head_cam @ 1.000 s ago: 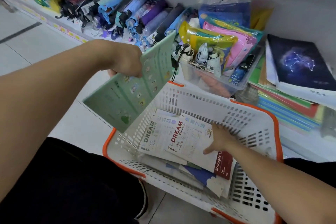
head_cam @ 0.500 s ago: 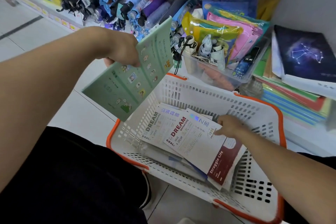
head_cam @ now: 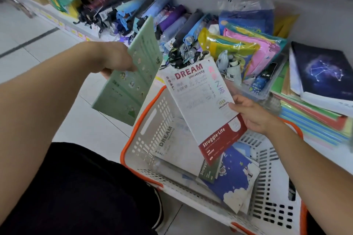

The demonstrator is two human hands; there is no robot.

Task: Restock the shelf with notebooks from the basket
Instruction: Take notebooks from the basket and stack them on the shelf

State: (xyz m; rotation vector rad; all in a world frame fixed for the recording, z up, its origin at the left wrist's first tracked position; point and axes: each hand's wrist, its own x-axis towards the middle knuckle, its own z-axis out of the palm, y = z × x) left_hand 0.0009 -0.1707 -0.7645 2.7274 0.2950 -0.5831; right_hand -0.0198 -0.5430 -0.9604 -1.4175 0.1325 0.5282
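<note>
I'm holding my hands apart: left hand [head_cam: 114, 59] is pinching the green notebook [head_cam: 129, 80], right hand [head_cam: 252, 114] is gripping the white DREAM notebook [head_cam: 202, 101] by its right edge, above the basket [head_cam: 145, 129]. Its long axis is tilting up-left. Shelf stack [head_cam: 313, 112] is lying just right of my right hand, the nearer one.

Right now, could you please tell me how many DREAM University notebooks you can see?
2: one DREAM University notebook lifted in the right hand, another lying in the basket. More may be hidden underneath.
</note>
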